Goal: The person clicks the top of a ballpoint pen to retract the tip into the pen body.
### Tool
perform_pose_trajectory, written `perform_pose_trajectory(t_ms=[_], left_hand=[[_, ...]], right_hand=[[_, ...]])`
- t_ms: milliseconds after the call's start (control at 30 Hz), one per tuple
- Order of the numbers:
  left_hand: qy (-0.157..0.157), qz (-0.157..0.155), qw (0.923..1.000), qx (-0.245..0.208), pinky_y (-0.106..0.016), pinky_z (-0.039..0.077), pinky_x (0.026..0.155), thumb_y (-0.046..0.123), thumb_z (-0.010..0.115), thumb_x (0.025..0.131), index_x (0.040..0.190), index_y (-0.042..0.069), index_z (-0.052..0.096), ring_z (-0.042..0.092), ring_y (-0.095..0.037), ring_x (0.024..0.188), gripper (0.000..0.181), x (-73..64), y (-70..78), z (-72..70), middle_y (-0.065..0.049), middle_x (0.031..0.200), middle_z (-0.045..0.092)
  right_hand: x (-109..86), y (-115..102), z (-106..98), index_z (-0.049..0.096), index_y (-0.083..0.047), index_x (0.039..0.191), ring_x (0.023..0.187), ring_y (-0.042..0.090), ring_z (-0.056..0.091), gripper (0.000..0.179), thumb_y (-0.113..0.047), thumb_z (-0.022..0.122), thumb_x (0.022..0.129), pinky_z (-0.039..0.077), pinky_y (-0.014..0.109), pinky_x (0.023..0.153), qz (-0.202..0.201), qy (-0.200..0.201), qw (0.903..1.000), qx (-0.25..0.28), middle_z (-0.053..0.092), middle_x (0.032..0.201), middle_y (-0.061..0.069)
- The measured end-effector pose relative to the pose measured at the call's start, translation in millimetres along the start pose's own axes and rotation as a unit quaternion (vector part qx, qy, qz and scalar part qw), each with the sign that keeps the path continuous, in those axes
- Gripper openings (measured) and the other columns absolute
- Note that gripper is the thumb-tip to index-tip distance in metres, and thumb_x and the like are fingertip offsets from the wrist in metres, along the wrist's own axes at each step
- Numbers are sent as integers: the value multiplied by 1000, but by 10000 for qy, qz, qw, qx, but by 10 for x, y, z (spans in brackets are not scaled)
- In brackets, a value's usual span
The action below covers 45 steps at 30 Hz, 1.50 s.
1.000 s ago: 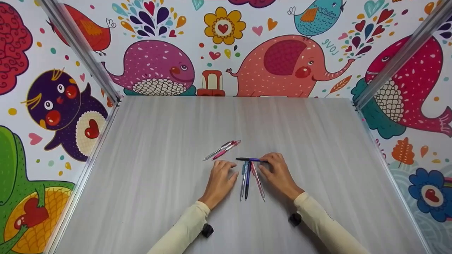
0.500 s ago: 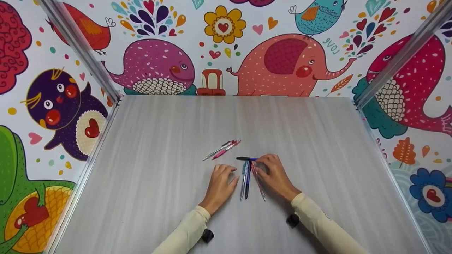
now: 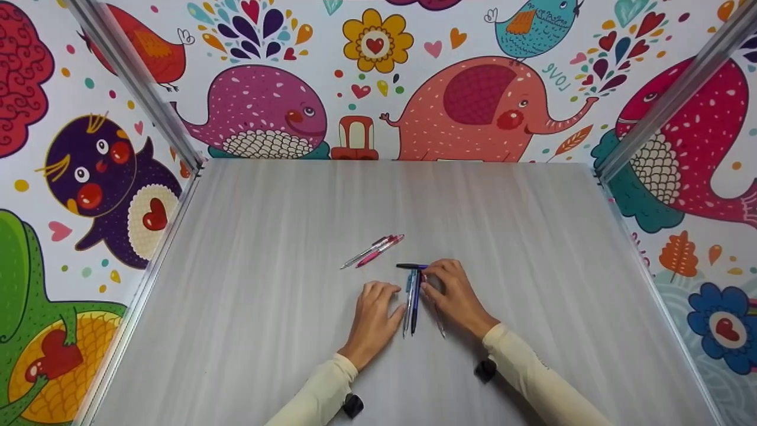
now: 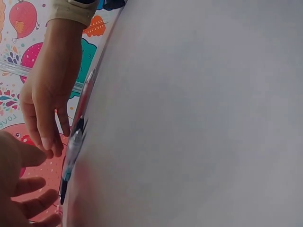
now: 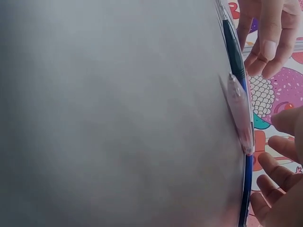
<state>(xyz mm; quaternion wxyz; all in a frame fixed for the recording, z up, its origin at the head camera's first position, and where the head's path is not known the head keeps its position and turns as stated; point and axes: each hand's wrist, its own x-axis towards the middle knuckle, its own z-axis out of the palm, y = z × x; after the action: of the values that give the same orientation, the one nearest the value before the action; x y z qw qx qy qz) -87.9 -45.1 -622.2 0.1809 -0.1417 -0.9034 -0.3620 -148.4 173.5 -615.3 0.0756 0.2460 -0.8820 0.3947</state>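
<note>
Two upright pens lie side by side, a clear one with a light-blue end (image 3: pixel 407 313) and a dark blue one with a black end (image 3: pixel 415 303). A clear-and-red pen (image 3: pixel 439 322) slants beside them, partly hidden by my right hand (image 3: pixel 458 296). Across their far ends lies a blue-and-black pen (image 3: pixel 409 266); that hand covers its right part. In the right wrist view the right hand's fingers (image 5: pixel 277 177) are spread beside the pens, gripping none. Just left of the pens, my left hand (image 3: pixel 371 322) has loosely bent fingers and holds nothing.
Farther back, a clear pen (image 3: pixel 359 256) and a pink pen (image 3: pixel 374 255) lie together at a slant. The grey table (image 3: pixel 266 236) is bordered by patterned walls (image 3: pixel 266 106) and metal posts (image 3: pixel 145 89).
My right hand has slid left, covering more of the red pen and the crosswise pen. The left hand has drawn slightly nearer me and then right. The pens look unmoved.
</note>
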Motion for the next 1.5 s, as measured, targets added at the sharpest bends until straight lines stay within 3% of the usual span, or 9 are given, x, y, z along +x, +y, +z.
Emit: perform_pose_trajectory(t_ms=[567, 800, 967, 1300, 1500], left_hand=[[-228, -36, 9985, 501, -48, 47, 106, 20, 92, 91, 118, 7, 75, 57, -26, 116, 34, -90, 86, 79, -5, 113, 69], [-252, 130, 9972, 698, -57, 43, 116, 19, 90, 90, 119, 6, 75, 57, -30, 121, 35, -126, 93, 99, -6, 116, 68], [-332, 314, 9944, 950, -62, 42, 116, 22, 90, 90, 119, 7, 76, 56, -31, 124, 36, -155, 103, 104, -6, 119, 66], [-499, 308, 9921, 1106, -63, 42, 116, 23, 89, 91, 115, 6, 78, 55, -30, 126, 32, -157, 121, 85, -6, 122, 66], [-390, 367, 9895, 1343, -55, 44, 112, 23, 89, 90, 109, 6, 80, 56, -28, 120, 27, -149, 115, 83, -5, 118, 66]], right_hand=[[66, 35, 64, 77, 2, 118, 118, 38, 55, 27, -10, 87, 96, 44, 57, 100, -520, 72, 9967, -616, 66, 119, 14], [75, 42, 93, 77, 2, 119, 120, 39, 53, 29, -12, 88, 96, 42, 58, 102, -494, 42, 9963, -706, 65, 120, 14], [77, 46, 118, 77, 0, 120, 120, 39, 53, 30, -13, 88, 96, 42, 58, 100, -557, 84, 9955, -766, 65, 119, 14], [85, 33, 122, 76, 2, 122, 122, 39, 54, 34, -14, 89, 95, 42, 61, 104, -477, 65, 9947, -904, 66, 120, 15], [96, 23, 117, 76, 3, 124, 125, 40, 52, 36, -17, 88, 96, 40, 61, 109, -318, -75, 9953, -914, 67, 121, 15]])
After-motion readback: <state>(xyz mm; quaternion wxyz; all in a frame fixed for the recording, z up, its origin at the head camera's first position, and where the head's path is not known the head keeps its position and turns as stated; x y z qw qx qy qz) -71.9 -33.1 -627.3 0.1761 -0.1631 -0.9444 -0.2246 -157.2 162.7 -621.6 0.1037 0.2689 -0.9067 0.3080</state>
